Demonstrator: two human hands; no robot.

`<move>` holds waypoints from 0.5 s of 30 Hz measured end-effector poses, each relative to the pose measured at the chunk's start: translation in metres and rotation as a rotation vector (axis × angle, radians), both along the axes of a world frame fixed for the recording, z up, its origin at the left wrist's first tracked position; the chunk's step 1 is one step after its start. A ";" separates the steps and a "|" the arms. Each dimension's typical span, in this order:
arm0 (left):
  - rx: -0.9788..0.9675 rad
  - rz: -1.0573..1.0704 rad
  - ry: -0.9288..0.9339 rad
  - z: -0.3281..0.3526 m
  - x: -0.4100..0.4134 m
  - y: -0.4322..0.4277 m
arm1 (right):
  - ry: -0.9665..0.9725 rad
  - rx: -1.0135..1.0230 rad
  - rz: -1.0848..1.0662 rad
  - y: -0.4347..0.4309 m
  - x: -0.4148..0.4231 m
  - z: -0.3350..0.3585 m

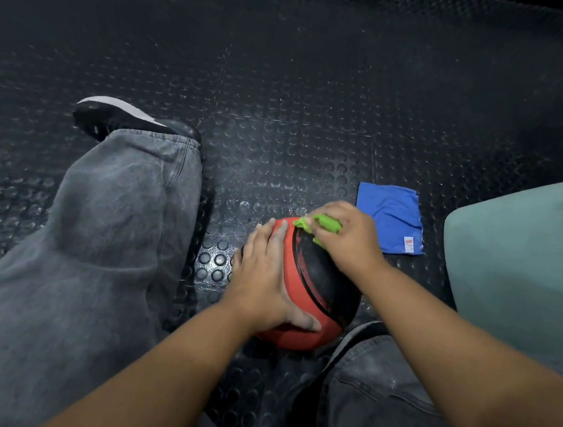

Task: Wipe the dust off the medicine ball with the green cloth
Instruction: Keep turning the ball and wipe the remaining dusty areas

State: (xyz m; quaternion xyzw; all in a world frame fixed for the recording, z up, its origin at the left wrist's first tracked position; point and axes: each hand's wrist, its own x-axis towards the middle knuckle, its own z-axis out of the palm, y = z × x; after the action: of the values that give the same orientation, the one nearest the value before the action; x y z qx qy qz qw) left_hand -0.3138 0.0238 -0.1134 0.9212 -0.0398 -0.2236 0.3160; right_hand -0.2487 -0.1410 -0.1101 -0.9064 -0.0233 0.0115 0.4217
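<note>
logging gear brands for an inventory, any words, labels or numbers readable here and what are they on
No text here can be read.
The tag on the blue cloth: red print on white, too small and blurred to read.
The medicine ball: no lettering on the part that shows.
The green cloth: none visible.

A red and black medicine ball (314, 285) sits on the studded black floor (283, 110) between 2 legs in grey jeans. The left hand (263, 277) lies flat on its 9 o'clock side, fingers straight. The right hand (349, 240) bunches the green cloth (323, 224) against the ball's 12 o'clock edge. A blue cloth (389, 217) (white tag at 1 corner) lies flat at 1 o'clock from the ball. A teal cushioned shape (527, 257) sits at 3 o'clock, and a dark shoe (124, 119) at 10 o'clock.
</note>
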 end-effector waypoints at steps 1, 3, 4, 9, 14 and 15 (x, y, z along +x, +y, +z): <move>-0.003 -0.005 -0.014 -0.001 -0.004 0.001 | 0.069 -0.019 -0.027 0.003 0.010 -0.003; -0.019 0.011 -0.007 -0.001 -0.003 0.003 | 0.190 -0.100 -0.039 0.009 0.027 -0.006; -0.026 0.027 0.004 0.000 -0.001 0.004 | 0.210 -0.147 -0.031 0.013 0.032 -0.008; -0.041 0.067 0.061 0.004 0.014 0.000 | 0.010 -0.249 0.070 0.023 -0.004 0.006; -0.040 0.073 0.052 0.001 0.023 -0.001 | -0.128 -0.228 0.208 0.011 -0.045 0.019; -0.038 0.067 0.046 0.001 0.020 -0.001 | -0.135 -0.233 0.203 0.010 -0.042 0.019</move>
State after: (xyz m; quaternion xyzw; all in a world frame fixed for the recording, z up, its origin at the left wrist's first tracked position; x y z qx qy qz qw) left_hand -0.2935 0.0229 -0.1127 0.9105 -0.0059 -0.2333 0.3413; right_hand -0.2905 -0.1309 -0.0911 -0.9408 -0.1413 -0.0041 0.3081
